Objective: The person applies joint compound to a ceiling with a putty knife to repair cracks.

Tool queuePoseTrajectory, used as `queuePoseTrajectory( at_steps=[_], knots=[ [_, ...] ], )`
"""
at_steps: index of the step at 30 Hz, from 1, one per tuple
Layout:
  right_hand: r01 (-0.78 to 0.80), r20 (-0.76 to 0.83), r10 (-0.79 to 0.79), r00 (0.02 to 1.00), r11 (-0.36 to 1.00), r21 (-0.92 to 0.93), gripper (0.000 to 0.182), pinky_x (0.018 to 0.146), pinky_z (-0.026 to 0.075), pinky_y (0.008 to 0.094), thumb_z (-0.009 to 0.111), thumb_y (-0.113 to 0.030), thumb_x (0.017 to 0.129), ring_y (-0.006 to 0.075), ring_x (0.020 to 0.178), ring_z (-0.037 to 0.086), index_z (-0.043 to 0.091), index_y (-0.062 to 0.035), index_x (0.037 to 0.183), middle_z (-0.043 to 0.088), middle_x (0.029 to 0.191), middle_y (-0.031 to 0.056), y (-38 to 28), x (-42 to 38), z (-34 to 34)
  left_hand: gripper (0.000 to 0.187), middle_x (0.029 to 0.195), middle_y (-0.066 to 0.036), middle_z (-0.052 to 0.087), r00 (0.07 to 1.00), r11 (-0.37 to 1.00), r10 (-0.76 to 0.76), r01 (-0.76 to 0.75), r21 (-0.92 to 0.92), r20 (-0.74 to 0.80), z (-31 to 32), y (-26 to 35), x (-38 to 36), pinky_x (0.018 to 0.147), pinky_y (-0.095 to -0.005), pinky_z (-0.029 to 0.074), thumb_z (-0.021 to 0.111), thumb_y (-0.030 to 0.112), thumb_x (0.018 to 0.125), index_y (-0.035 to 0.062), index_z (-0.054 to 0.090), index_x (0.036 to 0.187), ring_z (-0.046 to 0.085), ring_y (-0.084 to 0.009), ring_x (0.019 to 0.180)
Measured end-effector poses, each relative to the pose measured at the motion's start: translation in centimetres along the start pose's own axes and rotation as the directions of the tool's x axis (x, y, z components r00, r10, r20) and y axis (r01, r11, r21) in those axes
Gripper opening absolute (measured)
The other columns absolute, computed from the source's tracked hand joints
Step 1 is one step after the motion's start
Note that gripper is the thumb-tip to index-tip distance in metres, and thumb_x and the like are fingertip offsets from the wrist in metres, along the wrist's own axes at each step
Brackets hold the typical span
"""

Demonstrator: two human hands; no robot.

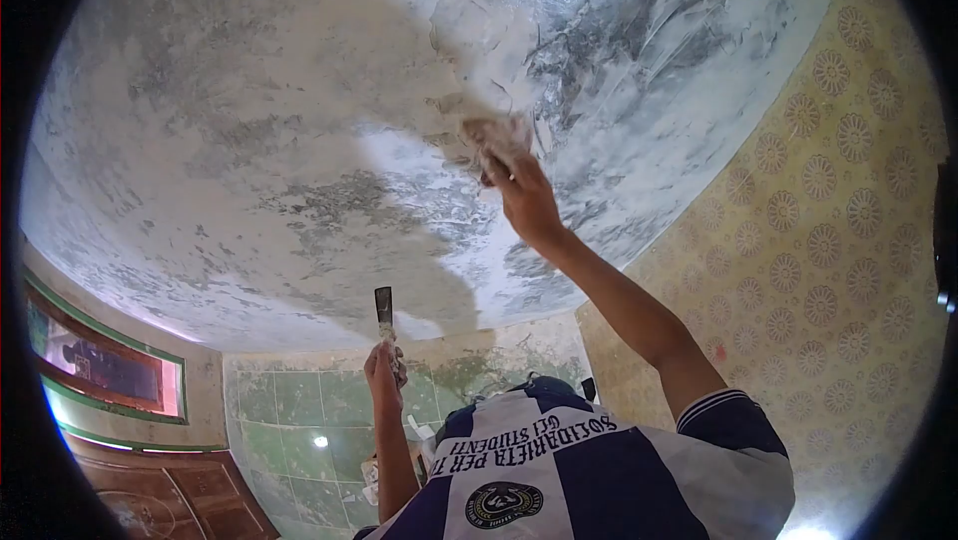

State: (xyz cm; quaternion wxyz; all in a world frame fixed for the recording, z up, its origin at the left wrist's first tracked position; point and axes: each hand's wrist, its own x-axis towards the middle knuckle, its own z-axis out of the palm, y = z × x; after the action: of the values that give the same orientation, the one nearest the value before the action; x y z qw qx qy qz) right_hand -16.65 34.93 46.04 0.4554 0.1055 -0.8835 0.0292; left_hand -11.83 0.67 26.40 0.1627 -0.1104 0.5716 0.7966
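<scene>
My left hand (383, 377) is closed around the plaster-caked handle of a putty knife (383, 306), whose dark flat blade points up, apart from the ceiling. My right hand (527, 203) reaches up on a stretched arm and grips a whitish-brown pad (496, 139), blurred by motion, right at the ceiling (329, 121). The exact kind of pad cannot be made out. Around it the ceiling is patchy, with white smears, grey streaks and a ragged edge of peeling or thick plaster (469, 41).
A yellow wall (818, 270) with round flower patterns rises on the right. Worn green tiles (299, 400) cover the far wall. At lower left are a green-framed window (105, 355) and a brown wooden door (160, 490). My shadow falls across the ceiling.
</scene>
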Motion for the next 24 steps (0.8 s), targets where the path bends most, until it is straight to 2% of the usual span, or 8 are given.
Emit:
queuePoseTrajectory(
  at_steps=[3, 5, 6, 7, 9, 10, 12, 24],
  knots=[
    [0.015, -0.298, 0.036, 0.954, 0.986, 0.166, 0.039, 0.097, 0.046, 0.0358, 0.051, 0.004, 0.092, 0.0287, 0.118, 0.054, 0.058, -0.0035, 0.129, 0.055, 0.129, 0.0162, 1.6, 3.0, -2.6, 0.023, 0.071, 0.002, 0.055, 1.0, 1.0, 0.007, -0.007, -0.015, 0.015, 0.4, -0.3, 0.0, 0.035, -0.0217, 0.027, 0.053, 0.029, 0.1, 0.0075, 0.063, 0.099, 0.042, -0.0048, 0.041],
    [-0.172, -0.335, 0.344, 0.877, 0.876, 0.45, 0.024, 0.091, 0.045, 0.0309, 0.049, -0.003, 0.099, 0.0224, 0.11, 0.058, 0.06, 0.0029, 0.119, 0.059, 0.122, 0.0177, 1.0, 6.1, -5.3, 0.024, 0.07, 0.001, 0.055, 1.0, 1.0, 0.002, -0.001, -0.024, 0.02, 0.9, -0.1, 0.1, 0.035, -0.0216, 0.027, 0.053, 0.029, 0.1, 0.0072, 0.063, 0.101, 0.041, -0.0048, 0.041],
    [-0.106, -0.403, 0.395, 0.826, 0.81, 0.577, 0.02, 0.088, 0.046, 0.0277, 0.05, -0.011, 0.101, 0.0161, 0.102, 0.058, 0.061, 0.0023, 0.113, 0.062, 0.117, 0.0141, 0.2, 7.6, -7.0, 0.024, 0.07, 0.001, 0.055, 1.0, 0.999, -0.006, 0.007, -0.032, 0.031, 1.6, 0.0, 0.0, 0.035, -0.0214, 0.027, 0.053, 0.029, 0.1, 0.0071, 0.063, 0.1, 0.041, -0.0047, 0.041],
    [-0.409, -0.007, 0.727, 0.687, 0.395, 0.823, 0.02, 0.089, 0.045, 0.0253, 0.054, -0.015, 0.101, 0.0125, 0.102, 0.058, 0.06, -0.0012, 0.114, 0.064, 0.116, 0.0103, -0.5, 7.2, -8.3, 0.024, 0.069, 0.001, 0.055, 0.999, 0.999, -0.017, 0.019, -0.04, 0.04, 2.4, 0.5, -0.2, 0.035, -0.0212, 0.027, 0.053, 0.029, 0.1, 0.007, 0.063, 0.099, 0.04, -0.0045, 0.041],
    [-0.134, 0.032, 0.694, 0.719, 0.094, 0.987, 0.018, 0.082, 0.044, 0.0214, 0.055, -0.015, 0.101, 0.0058, 0.091, 0.055, 0.06, -0.0041, 0.115, 0.061, 0.107, -0.0012, -1.6, 6.8, -8.5, 0.024, 0.069, 0.001, 0.055, 0.993, 0.999, -0.012, 0.016, -0.028, 0.119, 3.9, 2.4, -1.0, 0.035, -0.0207, 0.027, 0.054, 0.029, 0.099, 0.0068, 0.063, 0.102, 0.04, -0.0041, 0.042],
    [-0.145, 0.046, 0.69, 0.722, 0.086, 0.986, 0.018, 0.082, 0.044, 0.0214, 0.055, -0.015, 0.101, 0.0058, 0.091, 0.055, 0.06, -0.0041, 0.115, 0.061, 0.107, -0.0012, -2.3, 6.2, -8.1, 0.025, 0.069, 0.001, 0.055, 0.98, 1.0, -0.003, 0.007, -0.02, 0.2, 4.8, 3.9, -1.6, 0.034, -0.0202, 0.028, 0.055, 0.029, 0.098, 0.0066, 0.062, 0.105, 0.041, -0.0037, 0.042],
    [-0.11, 0.301, 0.648, 0.699, -0.319, 0.941, 0.023, 0.085, 0.048, 0.025, 0.053, -0.013, 0.101, 0.0081, 0.1, 0.059, 0.056, -0.0038, 0.123, 0.062, 0.113, 0.0016, -3.9, 4.5, -7.1, 0.025, 0.069, 0.001, 0.055, 0.975, 0.999, -0.015, 0.023, -0.034, 0.22, 6.3, 6.8, -2.9, 0.035, -0.0199, 0.027, 0.055, 0.029, 0.099, 0.0064, 0.062, 0.106, 0.04, -0.0032, 0.042],
    [-0.31, 0.538, 0.473, 0.698, -0.478, 0.822, 0.029, 0.101, 0.047, 0.0359, 0.052, -0.016, 0.102, 0.0169, 0.118, 0.058, 0.051, -0.0049, 0.129, 0.059, 0.129, 0.0073, -7.5, -1.2, -3.9, 0.029, 0.069, -0.001, 0.056, 0.956, 0.967, 0.177, -0.213, 0.14, 0.236, 7.4, 12.9, -8.6, 0.036, -0.0191, 0.027, 0.057, 0.028, 0.099, 0.0037, 0.061, 0.114, 0.037, -0.0008, 0.043]
  ],
)
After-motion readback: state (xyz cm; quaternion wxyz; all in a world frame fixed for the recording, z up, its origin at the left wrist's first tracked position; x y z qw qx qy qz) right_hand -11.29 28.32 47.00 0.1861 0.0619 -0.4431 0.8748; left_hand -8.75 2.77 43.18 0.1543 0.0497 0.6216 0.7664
